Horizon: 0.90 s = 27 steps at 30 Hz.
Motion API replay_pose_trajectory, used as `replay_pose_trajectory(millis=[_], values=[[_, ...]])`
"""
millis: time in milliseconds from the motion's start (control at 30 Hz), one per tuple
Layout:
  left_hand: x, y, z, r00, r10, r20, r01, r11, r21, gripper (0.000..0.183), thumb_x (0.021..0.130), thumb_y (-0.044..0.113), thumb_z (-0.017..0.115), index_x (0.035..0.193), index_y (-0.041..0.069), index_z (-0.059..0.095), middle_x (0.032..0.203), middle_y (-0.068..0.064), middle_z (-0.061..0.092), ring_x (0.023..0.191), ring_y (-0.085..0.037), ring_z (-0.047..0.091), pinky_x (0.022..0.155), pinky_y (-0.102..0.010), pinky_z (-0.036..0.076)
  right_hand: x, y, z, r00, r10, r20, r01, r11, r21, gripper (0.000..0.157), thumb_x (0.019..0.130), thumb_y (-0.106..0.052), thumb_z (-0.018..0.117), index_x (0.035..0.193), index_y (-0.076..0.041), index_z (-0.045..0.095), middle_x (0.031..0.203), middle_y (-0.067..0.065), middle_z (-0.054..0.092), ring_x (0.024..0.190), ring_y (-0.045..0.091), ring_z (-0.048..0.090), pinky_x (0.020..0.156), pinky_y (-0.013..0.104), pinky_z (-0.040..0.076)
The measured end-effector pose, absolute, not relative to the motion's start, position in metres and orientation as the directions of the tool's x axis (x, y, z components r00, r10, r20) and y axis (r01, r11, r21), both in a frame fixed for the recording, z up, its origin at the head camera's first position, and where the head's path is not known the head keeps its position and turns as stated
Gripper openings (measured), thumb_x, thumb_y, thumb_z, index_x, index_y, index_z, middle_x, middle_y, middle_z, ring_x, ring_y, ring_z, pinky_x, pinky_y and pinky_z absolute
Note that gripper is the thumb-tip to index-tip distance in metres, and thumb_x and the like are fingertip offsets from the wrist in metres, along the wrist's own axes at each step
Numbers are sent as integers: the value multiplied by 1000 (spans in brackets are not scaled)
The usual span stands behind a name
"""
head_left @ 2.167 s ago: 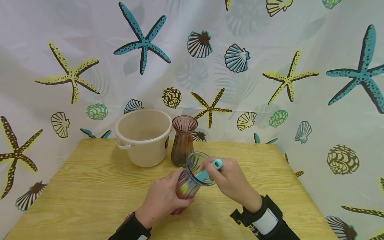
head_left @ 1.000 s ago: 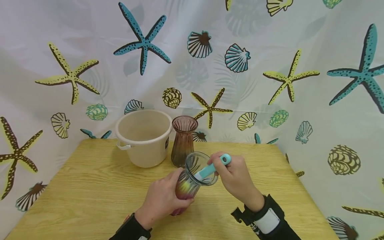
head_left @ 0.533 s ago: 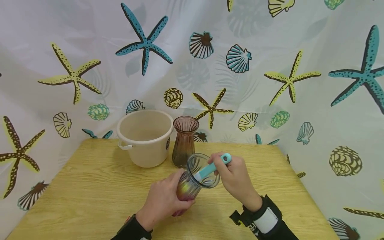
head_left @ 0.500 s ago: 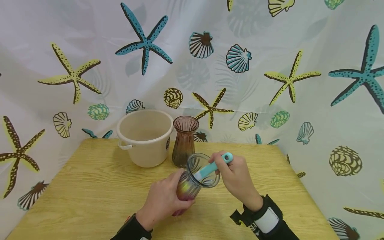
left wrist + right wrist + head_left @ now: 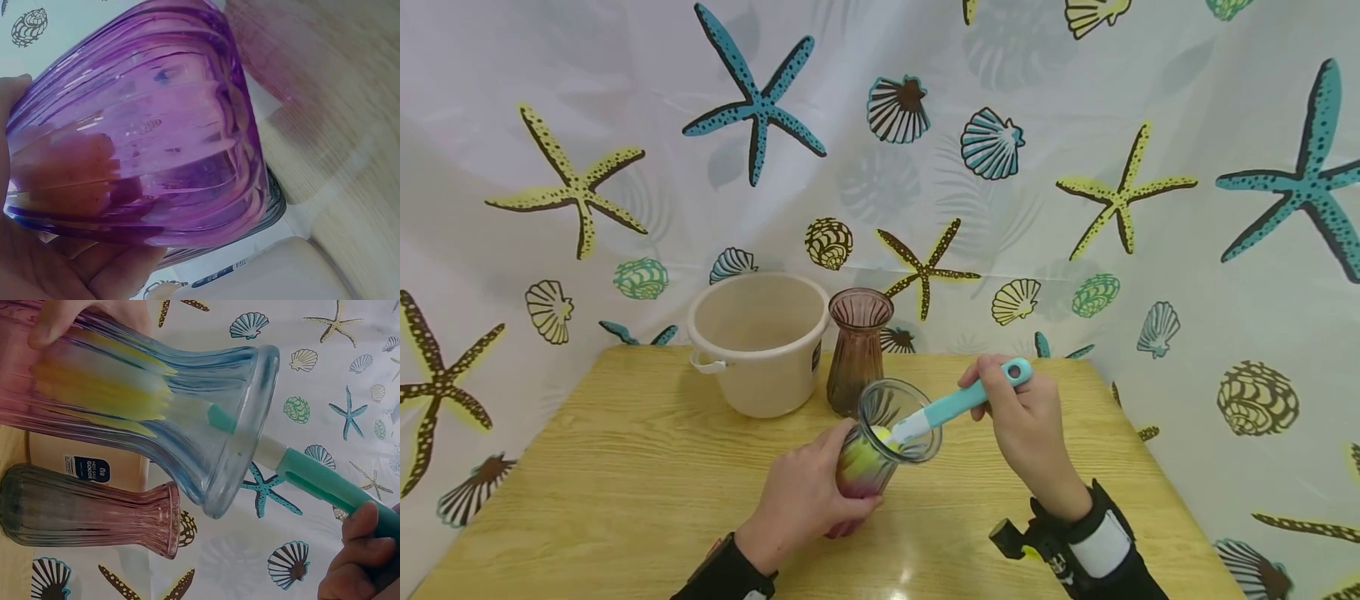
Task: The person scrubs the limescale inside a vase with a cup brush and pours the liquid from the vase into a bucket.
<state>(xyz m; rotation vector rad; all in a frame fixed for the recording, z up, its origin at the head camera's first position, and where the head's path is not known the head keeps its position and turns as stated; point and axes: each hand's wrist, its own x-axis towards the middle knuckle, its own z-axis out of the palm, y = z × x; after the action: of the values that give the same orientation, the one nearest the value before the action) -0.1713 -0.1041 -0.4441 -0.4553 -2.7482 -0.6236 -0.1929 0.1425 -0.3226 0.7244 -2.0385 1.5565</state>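
A ribbed glass vase (image 5: 859, 477), purple at its base and bluish at its flared mouth, tilts over the table with the mouth towards the right. My left hand (image 5: 801, 500) grips it round the body. In the left wrist view its purple base (image 5: 156, 144) faces the camera. My right hand (image 5: 1022, 421) holds a bottle brush (image 5: 958, 403) by its teal handle, thumb along the top. The brush's yellow head (image 5: 115, 387) is inside the vase, near the neck, and its white shaft passes out through the mouth.
Behind the vase in my hand, a second ribbed vase (image 5: 856, 367), pinkish brown shading to grey, stands upright. Left of it is a cream bucket (image 5: 767, 387) with a handle. A curtain (image 5: 850, 192) printed with starfish and shells hangs behind the wooden table (image 5: 647, 467).
My right hand has drawn the bottle brush up and to the right, bringing its yellow head from deep in the vase towards the mouth. My left hand and the vase have stayed nearly still.
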Motion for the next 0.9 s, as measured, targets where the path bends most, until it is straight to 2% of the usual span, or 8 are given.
replay_pose_trajectory(millis=[267,367,533,667,900], values=[[-171,-108,-445,-905,219,365,359,855,375,99,61,87,52,131,18,45,98,3,64,69,-11,56,56,-32,49,-187,124,-323,-797,-231,558,-600,201,-774,34,100,-4,44,76,2,67,61,17,60,49,24,50,41,21,35],[-171,-107,-445,-899,230,372,371,852,370,96,62,87,52,131,20,45,96,4,64,68,-9,56,54,-30,49,-179,115,-319,-791,-298,534,-600,213,-771,32,100,-1,43,77,5,66,65,18,61,52,27,51,43,22,36],[-172,-107,-445,-879,255,404,406,844,351,92,63,84,56,129,21,45,94,5,64,67,-7,55,51,-29,49,-175,105,-318,-776,-406,483,-599,231,-767,32,100,-1,43,78,1,66,62,16,59,46,15,40,41,21,29],[-172,-106,-446,-863,263,431,423,843,333,91,62,81,60,129,21,45,91,5,64,64,-9,55,48,-30,48,-174,105,-316,-774,-416,477,-598,236,-766,33,100,-2,42,78,-1,66,59,15,58,43,11,32,41,21,25],[-172,-104,-446,-864,253,435,416,846,333,89,62,80,61,128,23,45,93,5,65,65,-10,56,49,-31,47,-185,117,-322,-772,-356,527,-620,238,-747,34,100,-2,43,78,-2,68,61,11,61,49,17,47,40,25,31]])
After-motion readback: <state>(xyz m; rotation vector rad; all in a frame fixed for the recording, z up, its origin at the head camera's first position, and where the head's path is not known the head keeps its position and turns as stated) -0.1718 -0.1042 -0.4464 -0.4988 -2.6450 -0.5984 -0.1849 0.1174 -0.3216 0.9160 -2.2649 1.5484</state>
